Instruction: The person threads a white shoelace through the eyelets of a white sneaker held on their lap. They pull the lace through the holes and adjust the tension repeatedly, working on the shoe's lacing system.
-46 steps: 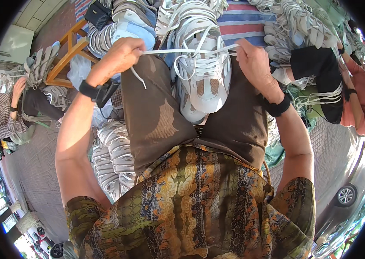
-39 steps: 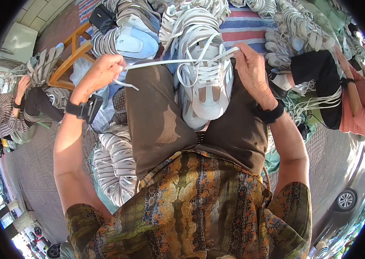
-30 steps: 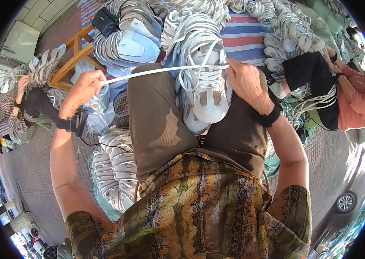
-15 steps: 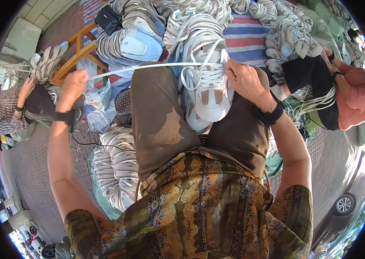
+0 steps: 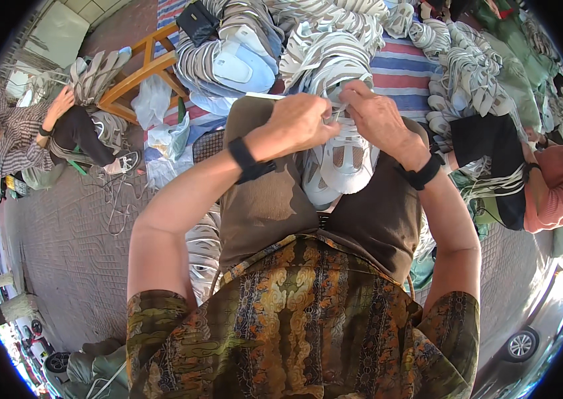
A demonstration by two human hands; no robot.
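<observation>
A white and beige sneaker upper rests between my knees, toe pointing toward me. Over its lacing, my left hand is closed in a pinch on a white shoelace, a length of which sticks out to the left above my knee. My right hand is on the other side of the upper, its fingertips pinching lace close to the left fingers. Both hands cover most of the eyelets and the tongue. Another upper lies just beneath the first.
Long nested stacks of uppers run away on a striped sheet. A light blue-lined stack, a black pouch and a wooden stool are at far left. Seated people flank me, one in pink at right.
My left hand has come in from the far left, where it held the lace taut, to the upper's lacing. My right hand has shifted slightly inward. The view has turned a little.
</observation>
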